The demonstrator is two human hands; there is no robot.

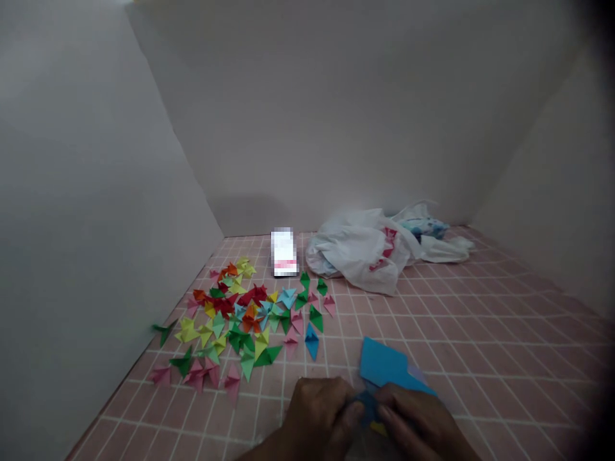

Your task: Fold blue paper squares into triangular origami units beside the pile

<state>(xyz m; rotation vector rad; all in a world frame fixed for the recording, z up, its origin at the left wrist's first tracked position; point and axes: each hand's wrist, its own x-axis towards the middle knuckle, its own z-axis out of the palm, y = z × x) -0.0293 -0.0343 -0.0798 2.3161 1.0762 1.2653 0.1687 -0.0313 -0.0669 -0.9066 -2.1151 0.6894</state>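
Note:
Near the front edge of the view, my left hand [319, 410] and my right hand [416, 416] meet around a small folded piece of blue paper [368, 407]. Thumbs and fingers of both hands are closed on it, and they hide much of its shape. Just beyond my right hand lie sheets of blue paper [383, 362], partly covered by that hand. A bit of yellow paper [378, 428] shows under the fingers. Beyond my left hand sits a folded blue paper crane [312, 341], apart from the hand.
Many folded paper cranes in several colours, such as a pink one [232, 383], spread over the left of the pink checked cloth [461, 320]. A lit phone [284, 253] is at the back. Beside it lies a crumpled white plastic bag [355, 246]. Pale walls [336, 115] enclose the surface.

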